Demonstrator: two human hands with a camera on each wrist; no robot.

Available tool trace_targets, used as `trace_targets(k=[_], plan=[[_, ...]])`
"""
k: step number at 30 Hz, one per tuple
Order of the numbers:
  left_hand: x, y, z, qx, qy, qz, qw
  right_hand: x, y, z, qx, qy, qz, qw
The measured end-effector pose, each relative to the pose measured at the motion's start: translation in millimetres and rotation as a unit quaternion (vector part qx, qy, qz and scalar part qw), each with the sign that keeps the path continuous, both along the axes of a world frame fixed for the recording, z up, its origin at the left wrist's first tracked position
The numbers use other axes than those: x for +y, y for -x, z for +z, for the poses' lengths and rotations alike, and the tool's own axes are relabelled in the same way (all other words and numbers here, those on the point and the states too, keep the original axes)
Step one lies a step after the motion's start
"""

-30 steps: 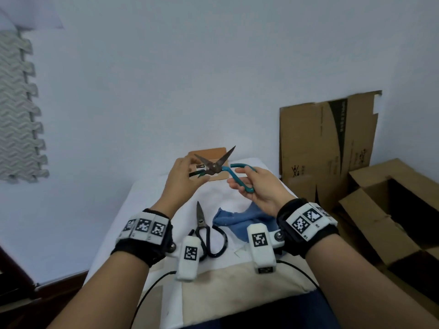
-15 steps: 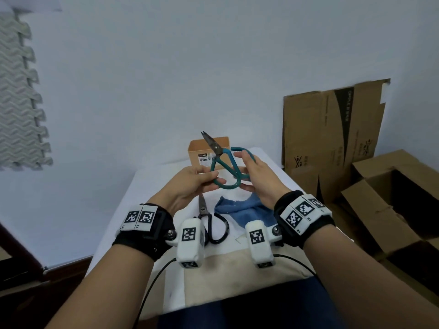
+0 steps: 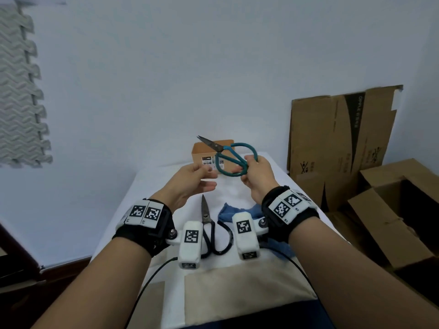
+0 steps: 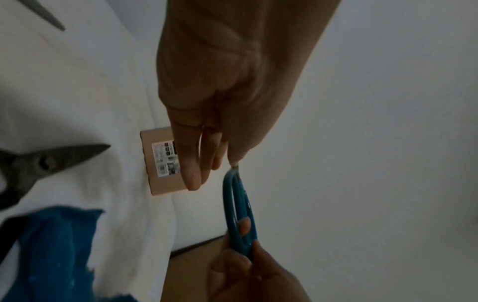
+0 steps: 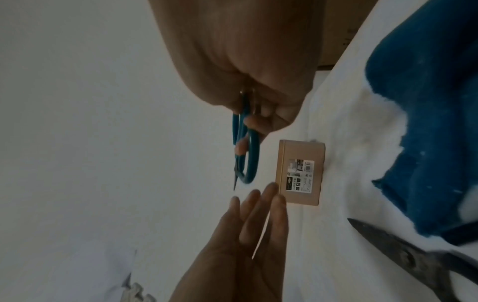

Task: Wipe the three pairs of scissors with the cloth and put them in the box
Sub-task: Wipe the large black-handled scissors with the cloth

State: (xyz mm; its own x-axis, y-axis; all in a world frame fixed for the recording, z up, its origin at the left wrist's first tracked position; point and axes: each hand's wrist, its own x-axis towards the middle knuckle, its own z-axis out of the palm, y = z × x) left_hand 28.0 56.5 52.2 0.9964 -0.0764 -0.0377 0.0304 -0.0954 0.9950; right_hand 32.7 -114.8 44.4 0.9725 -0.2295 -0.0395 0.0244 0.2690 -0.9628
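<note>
My right hand [image 3: 252, 173] grips the teal-handled scissors [image 3: 234, 156] by their loops and holds them in the air, blades closed and pointing up-left over the small brown box [image 3: 204, 153]. In the right wrist view the teal-handled scissors [image 5: 245, 147] hang from my curled fingers beside the box [image 5: 300, 171]. My left hand [image 3: 197, 180] hovers just left of the handles with straight fingers, holding nothing. Black-handled scissors [image 3: 209, 224] lie on the white table [image 3: 152, 186] between my wrists. The blue cloth [image 3: 228, 210] lies crumpled to their right.
Flattened cardboard [image 3: 337, 138] leans on the wall at the right. Open cardboard boxes [image 3: 401, 205] stand on the floor beside the table. A grey foam mat [image 3: 19, 91] hangs on the left wall. Cables trail from both wrist cameras.
The teal scissors' blades have closed. My left hand has let go of them and drawn back to the left; my right hand alone has carried them farther, toward the brown box.
</note>
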Motion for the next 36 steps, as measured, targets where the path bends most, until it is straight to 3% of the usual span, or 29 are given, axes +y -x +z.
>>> trace_targets(k=[5, 12, 16, 26, 31, 36], plan=[[36.4, -31.9, 11.5, 0.011, 0.012, 0.054, 0.998, 13.0, -54.3, 13.3, -0.015, 0.082, -0.084, 0.993], [63.5, -76.9, 15.6, 0.036, 0.021, 0.078, 0.996, 23.7, -121.9, 27.2, 0.031, 0.25, -0.084, 0.964], [68.4, -97.0, 13.3, 0.048, 0.022, 0.08, 0.995, 28.9, -150.2, 21.6, 0.044, 0.272, -0.063, 0.959], [65.9, -119.4, -1.5, 0.068, 0.021, 0.071, 0.995, 38.7, -198.3, 18.4, 0.011, 0.201, -0.056, 0.978], [63.4, -121.2, -4.6, 0.073, 0.017, 0.069, 0.995, 31.5, -203.4, 7.8, 0.064, 0.265, 0.018, 0.962], [62.4, -118.9, -8.1, 0.077, 0.009, 0.07, 0.995, 27.3, -192.6, -1.8, 0.063, 0.326, -0.011, 0.943]])
